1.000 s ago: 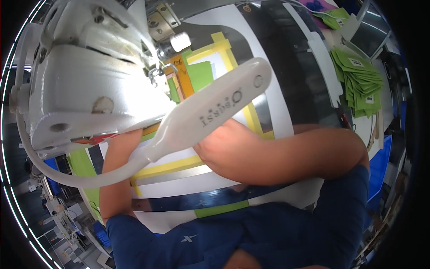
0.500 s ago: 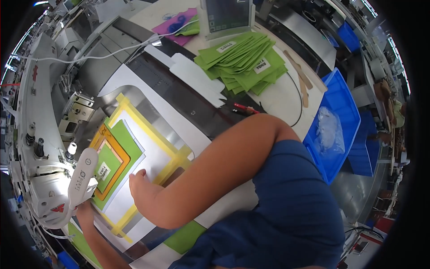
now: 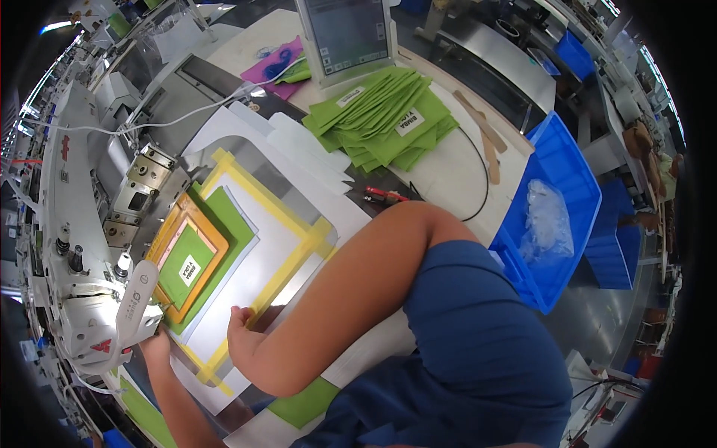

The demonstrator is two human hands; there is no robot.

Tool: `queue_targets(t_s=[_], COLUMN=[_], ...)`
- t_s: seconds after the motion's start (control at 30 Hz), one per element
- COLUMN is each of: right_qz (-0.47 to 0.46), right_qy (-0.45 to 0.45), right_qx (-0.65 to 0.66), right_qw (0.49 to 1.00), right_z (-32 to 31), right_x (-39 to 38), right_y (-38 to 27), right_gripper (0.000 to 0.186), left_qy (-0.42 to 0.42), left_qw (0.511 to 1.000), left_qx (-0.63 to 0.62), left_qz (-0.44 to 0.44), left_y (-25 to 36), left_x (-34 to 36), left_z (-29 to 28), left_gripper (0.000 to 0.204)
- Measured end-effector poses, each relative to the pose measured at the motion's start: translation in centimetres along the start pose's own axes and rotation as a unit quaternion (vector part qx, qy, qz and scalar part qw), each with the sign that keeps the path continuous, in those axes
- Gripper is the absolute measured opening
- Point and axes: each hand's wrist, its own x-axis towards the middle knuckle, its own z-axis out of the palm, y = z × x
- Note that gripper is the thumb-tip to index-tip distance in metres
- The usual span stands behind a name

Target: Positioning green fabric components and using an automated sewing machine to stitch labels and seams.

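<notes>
My left hand [image 3: 155, 346] is under the sewing machine's lit head, its fingers mostly hidden behind the white lamp arm [image 3: 137, 302]. My right hand [image 3: 245, 340] lies over the yellow-taped white template [image 3: 280, 263]. Its thumb stands off from the hand, and nothing shows in it. Left of that hand, an orange frame [image 3: 218, 249] borders a green fabric piece [image 3: 173, 270] with a white label [image 3: 190, 270]. More green fabric [image 3: 237, 218] shows beneath the frame. A metal clamp [image 3: 140, 196] on the machine meets the frame's far-left side.
Green labelled pouches [image 3: 381, 119] are heaped on the table below a tablet-like screen [image 3: 348, 36]. Red-handled snippers [image 3: 385, 196] lie near my right elbow. Wooden sticks [image 3: 484, 134] and a blue bin [image 3: 545, 254] holding clear plastic [image 3: 549, 220] are at the right. A white cable [image 3: 175, 116] crosses behind.
The clamp, orange frame and taped template have shifted away from me relative to the machine head. The whole view has moved slightly. Both hands stay in about the same places.
</notes>
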Motion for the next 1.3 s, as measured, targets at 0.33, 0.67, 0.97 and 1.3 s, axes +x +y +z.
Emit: queue_targets(t_s=[0.33,0.67,0.97,1.3], right_qz=[0.091,0.161,0.111,0.214], right_qy=[0.089,0.117,0.134,0.112], right_qx=[0.103,0.134,0.234,0.280], right_qw=[0.986,0.971,0.956,0.929], right_z=[1.2,2.0,0.5,1.8], right_x=[0.5,0.4,0.2,0.4], right_y=[-1.2,-1.4,-0.2,-1.2], right_gripper=[0.060,0.060,0.051,0.051], left_qy=[0.090,0.146,0.055,0.034], left_qw=[0.986,0.978,0.994,0.992], left_qx=[-0.140,0.126,-0.070,-0.103], left_qz=[0.019,-0.074,-0.069,-0.057], left_y=[7.3,-0.4,5.3,6.0], left_x=[-3.5,-13.7,-9.3,-8.3], left_z=[-1.2,-8.6,-3.4,-4.2], left_gripper=[0.037,0.036,0.026,0.035])
